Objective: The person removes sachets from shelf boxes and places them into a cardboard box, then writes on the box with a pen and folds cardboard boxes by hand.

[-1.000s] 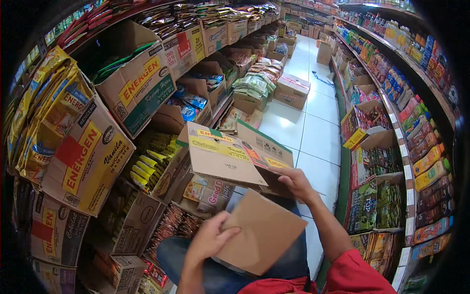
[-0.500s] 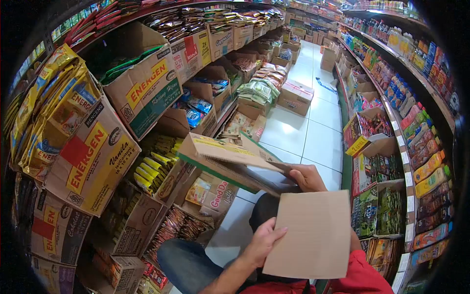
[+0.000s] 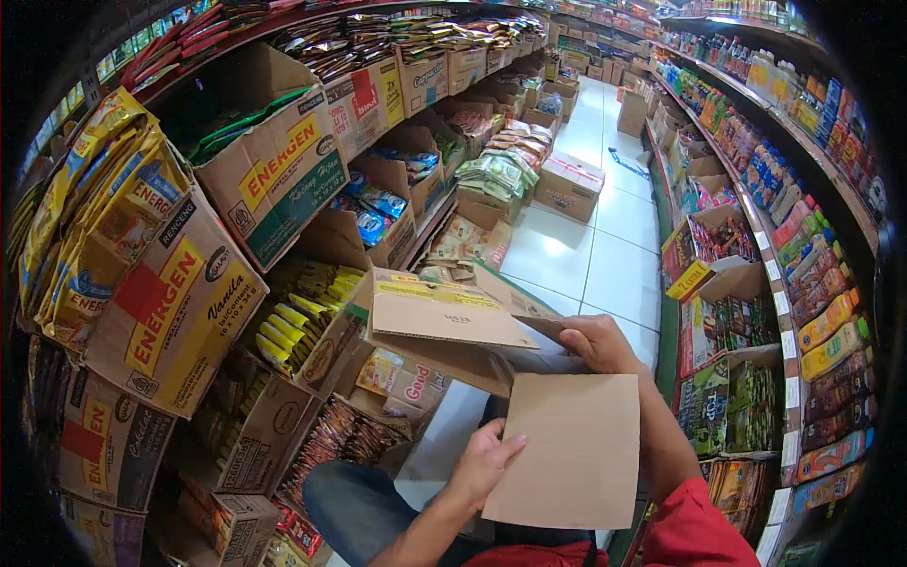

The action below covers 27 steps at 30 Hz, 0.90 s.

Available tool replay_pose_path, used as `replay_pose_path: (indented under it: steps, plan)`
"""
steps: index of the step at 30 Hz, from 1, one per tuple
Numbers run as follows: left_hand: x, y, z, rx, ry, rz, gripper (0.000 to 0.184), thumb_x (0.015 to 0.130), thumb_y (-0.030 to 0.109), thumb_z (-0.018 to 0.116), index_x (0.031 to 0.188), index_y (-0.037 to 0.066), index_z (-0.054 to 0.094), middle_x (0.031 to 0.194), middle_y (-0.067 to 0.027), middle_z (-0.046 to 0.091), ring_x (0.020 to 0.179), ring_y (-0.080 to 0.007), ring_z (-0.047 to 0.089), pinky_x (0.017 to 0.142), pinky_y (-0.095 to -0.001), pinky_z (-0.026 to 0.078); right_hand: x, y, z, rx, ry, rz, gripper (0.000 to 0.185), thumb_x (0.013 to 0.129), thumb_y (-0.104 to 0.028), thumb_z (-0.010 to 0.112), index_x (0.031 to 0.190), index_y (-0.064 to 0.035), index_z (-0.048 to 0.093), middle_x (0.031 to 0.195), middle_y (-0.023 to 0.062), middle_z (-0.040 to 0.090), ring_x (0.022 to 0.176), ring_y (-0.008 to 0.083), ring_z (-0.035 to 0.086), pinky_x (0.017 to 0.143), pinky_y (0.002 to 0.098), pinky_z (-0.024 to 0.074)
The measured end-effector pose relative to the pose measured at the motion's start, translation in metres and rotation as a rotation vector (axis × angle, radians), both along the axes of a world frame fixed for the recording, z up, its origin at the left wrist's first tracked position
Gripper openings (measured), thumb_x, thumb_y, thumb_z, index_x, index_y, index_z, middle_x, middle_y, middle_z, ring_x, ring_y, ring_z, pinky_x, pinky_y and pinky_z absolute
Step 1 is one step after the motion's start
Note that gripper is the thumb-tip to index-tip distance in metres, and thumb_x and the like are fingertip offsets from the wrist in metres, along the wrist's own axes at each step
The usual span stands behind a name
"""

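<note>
My left hand (image 3: 487, 465) grips the left edge of a flat, plain brown cardboard sheet (image 3: 572, 452), its thumb lying on top. Just beyond it, my right hand (image 3: 602, 345) is closed on the right edge of an opened cardboard box (image 3: 439, 314) with a yellow printed strip and green edging. The box is tilted over my knees, with its flaps spread apart. Whether the sheet is joined to the box is hidden from me.
On the left, shelves hold Energen cartons (image 3: 175, 298) and a box of yellow sachets (image 3: 293, 326). Bottles (image 3: 831, 326) and sachet boxes line the right shelf. Along the white tiled aisle (image 3: 619, 255) stands a closed carton (image 3: 570, 186).
The cardboard sheet and my left hand have shifted slightly left. My right hand has moved a little right with the box, which has turned to show more of its printed flap.
</note>
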<state>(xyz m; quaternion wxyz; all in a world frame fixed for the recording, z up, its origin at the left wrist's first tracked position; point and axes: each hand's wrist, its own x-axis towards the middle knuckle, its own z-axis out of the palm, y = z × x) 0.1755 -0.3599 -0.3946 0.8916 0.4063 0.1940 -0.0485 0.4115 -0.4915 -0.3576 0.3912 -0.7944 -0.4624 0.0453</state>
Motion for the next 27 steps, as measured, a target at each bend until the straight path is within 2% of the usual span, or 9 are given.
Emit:
replay_pose_path:
  steps: [2,10,13,15,17,20,25,26,27]
  plan:
    - [-0.007,0.008,-0.013,0.002,0.019,0.002,0.029,0.094,0.008,0.058,0.12,-0.004,0.052,0.106,-0.0138,0.068,0.09,-0.0198,0.069,0.081,-0.0328,0.056,0.008,-0.004,0.008,-0.248,-0.086,0.051,0.032,0.097,-0.032,0.056,0.11,-0.0063,0.068,0.085,0.023,0.064,0.075,0.0411,0.063,0.066,0.0434,0.0504]
    - [-0.002,0.026,-0.048,0.31,0.138,0.176,0.028,0.092,0.009,0.059,0.114,-0.008,0.058,0.101,-0.0158,0.068,0.084,-0.0219,0.068,0.076,-0.0352,0.055,-0.028,0.004,-0.007,-0.425,-0.407,0.108,0.043,0.095,-0.047,0.053,0.116,-0.0115,0.067,0.096,0.0173,0.07,0.083,0.0373,0.067,0.074,0.0462,0.0527]
    - [0.005,0.018,-0.049,0.104,0.202,0.329,0.026,0.092,0.009,0.058,0.112,-0.008,0.059,0.099,-0.0141,0.068,0.084,-0.0205,0.068,0.075,-0.0334,0.055,-0.059,0.012,-0.028,-0.434,-0.463,0.166,0.042,0.094,-0.047,0.053,0.106,-0.0085,0.065,0.093,0.0152,0.07,0.082,0.0349,0.068,0.071,0.0444,0.0534]
    - [0.002,0.013,-0.045,0.058,0.227,0.369,0.026,0.092,0.009,0.058,0.112,-0.008,0.058,0.101,-0.0141,0.067,0.087,-0.0199,0.067,0.077,-0.0331,0.055,-0.074,0.014,-0.036,-0.601,-0.441,0.179,0.045,0.095,-0.046,0.053,0.113,-0.006,0.066,0.106,0.0136,0.07,0.092,0.0317,0.069,0.08,0.0413,0.0538]
    - [-0.004,0.005,-0.036,0.014,0.257,0.407,0.026,0.092,0.009,0.059,0.113,-0.007,0.058,0.103,-0.0141,0.067,0.089,-0.0192,0.067,0.079,-0.0328,0.054,-0.078,0.011,-0.049,-0.489,-0.448,0.13,0.044,0.094,-0.047,0.053,0.108,-0.0065,0.064,0.099,0.0138,0.07,0.087,0.0322,0.069,0.075,0.042,0.0538]
    - [-0.013,-0.016,-0.013,-0.068,0.1,0.436,0.042,0.089,0.01,0.065,0.125,-0.006,0.052,0.109,-0.0158,0.065,0.097,-0.0221,0.066,0.087,-0.0334,0.052,-0.082,0.01,-0.057,-0.363,-0.425,0.044,0.043,0.094,-0.047,0.054,0.106,-0.0069,0.063,0.094,0.0146,0.071,0.084,0.033,0.069,0.071,0.0426,0.054]
    - [-0.023,-0.053,0.031,0.258,-0.375,0.636,0.084,0.081,0.004,0.076,0.149,-0.002,0.027,0.132,-0.0183,0.055,0.113,-0.0269,0.062,0.099,-0.0377,0.048,-0.081,0.008,-0.047,-0.296,-0.358,-0.063,0.044,0.095,-0.045,0.053,0.114,-0.0073,0.067,0.102,0.0166,0.071,0.087,0.0344,0.069,0.074,0.0433,0.0545]
    - [-0.025,-0.05,0.024,0.259,-0.375,0.636,0.084,0.081,0.004,0.076,0.149,-0.002,0.027,0.132,-0.0183,0.055,0.113,-0.0269,0.062,0.099,-0.0377,0.048,-0.08,0.007,-0.045,-0.305,-0.313,-0.089,0.044,0.096,-0.044,0.053,0.115,-0.0073,0.067,0.101,0.0178,0.071,0.087,0.0351,0.069,0.074,0.0437,0.0545]
    - [-0.028,-0.045,0.011,0.521,-0.299,0.465,0.085,0.08,0.006,0.078,0.148,-0.003,0.029,0.132,-0.0192,0.055,0.114,-0.0275,0.061,0.099,-0.0391,0.049,-0.08,0.005,-0.044,-0.315,-0.266,-0.114,0.043,0.096,-0.043,0.053,0.115,-0.0074,0.067,0.101,0.0189,0.071,0.087,0.0358,0.068,0.074,0.0441,0.0546]
